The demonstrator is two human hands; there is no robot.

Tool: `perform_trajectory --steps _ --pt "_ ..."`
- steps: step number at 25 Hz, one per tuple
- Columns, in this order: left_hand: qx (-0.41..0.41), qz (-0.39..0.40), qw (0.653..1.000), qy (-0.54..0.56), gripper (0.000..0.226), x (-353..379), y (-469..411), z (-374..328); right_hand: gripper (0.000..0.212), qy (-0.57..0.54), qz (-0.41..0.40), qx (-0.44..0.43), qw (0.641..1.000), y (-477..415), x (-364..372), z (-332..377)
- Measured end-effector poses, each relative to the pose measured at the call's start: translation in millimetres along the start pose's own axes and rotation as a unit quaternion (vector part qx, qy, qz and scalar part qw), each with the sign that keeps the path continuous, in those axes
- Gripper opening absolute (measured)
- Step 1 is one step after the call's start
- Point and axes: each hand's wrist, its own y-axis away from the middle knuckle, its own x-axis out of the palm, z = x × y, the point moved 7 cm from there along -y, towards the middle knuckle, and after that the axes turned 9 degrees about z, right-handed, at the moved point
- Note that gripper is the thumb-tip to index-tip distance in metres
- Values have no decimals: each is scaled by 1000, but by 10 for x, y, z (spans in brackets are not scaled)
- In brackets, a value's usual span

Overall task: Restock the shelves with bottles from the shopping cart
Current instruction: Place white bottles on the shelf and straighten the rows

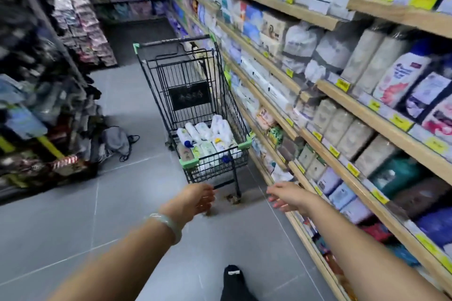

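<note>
In a shop aisle, a person is holding both arms out toward a shopping cart point(188, 162) that is standing on the grey floor point(122, 203) tight against the right-hand shelves point(276, 3), parked there, it appears, so that each item has only a short trip to the shelf. White bottles point(208, 137) are lying on their sides, heaped at the near end of the cart, seemingly where they are easiest to lift out. The left hand point(198, 199), with a pale bracelet point(168, 225) on its wrist, is hovering with its fingers point(208, 197) loosely curled around nothing. The right hand point(287, 197) is hovering beside it with its fingers point(274, 199) relaxed and spread, also empty. The bottles are sitting beyond both sets of fingers, farther along and inside the wire walls, untouched. Both hands are hanging short of the cart's near end, with nothing yet picked up for restocking.
</note>
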Motion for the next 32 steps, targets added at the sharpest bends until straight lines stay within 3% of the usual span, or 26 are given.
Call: perform_trajectory --steps 5,12,16,21,25,29,32 --pt "22 -58 998 15 11 -589 -679 -911 16 44 38 -18 998 -942 65 1060" --pt "-1 -70 995 65 16 -1511 -1556 -1696 20 52 -5 -19 998 -1988 83 1840" --pt "-20 -35 999 -17 14 -1786 -2361 -2308 9 0 -20 25 999 -2767 136 2133" --pt "-82 18 988 -126 13 -1888 -3319 -2880 18 -86 -58 85 991 -3597 311 2261" --pt "-118 59 956 -262 15 -1929 -4038 -3020 10 -146 -97 106 979 -4134 457 2206" --pt "-101 115 900 -408 21 -1735 -4676 -2950 17 -100 -98 157 978 -4679 535 1847" --pt "-87 129 838 -523 33 -1636 -5230 -2746 20 -80 -129 199 968 -5054 536 1557"
